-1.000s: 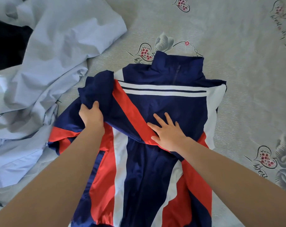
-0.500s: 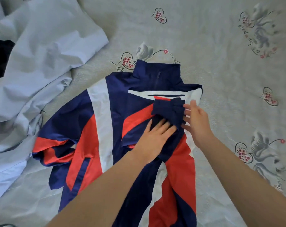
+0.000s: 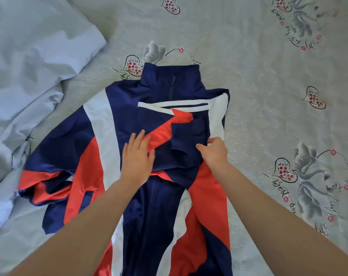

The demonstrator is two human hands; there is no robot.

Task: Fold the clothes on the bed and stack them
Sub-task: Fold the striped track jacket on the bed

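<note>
Navy jacket (image 3: 161,206) lies under both hands: left hand (image 3: 137,158) pressing flat, right hand (image 3: 214,153) pinching its folded sleeve (image 3: 181,140)

Left hand (image 3: 138,156) flattens jacket (image 3: 101,140); right hand (image 3: 214,153) pinches folded sleeve (image 3: 181,144).

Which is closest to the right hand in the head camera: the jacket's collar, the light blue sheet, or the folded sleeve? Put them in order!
From the right hand:
1. Folded sleeve, under its fingers.
2. Jacket's collar, up ahead.
3. Light blue sheet, far left.
</note>
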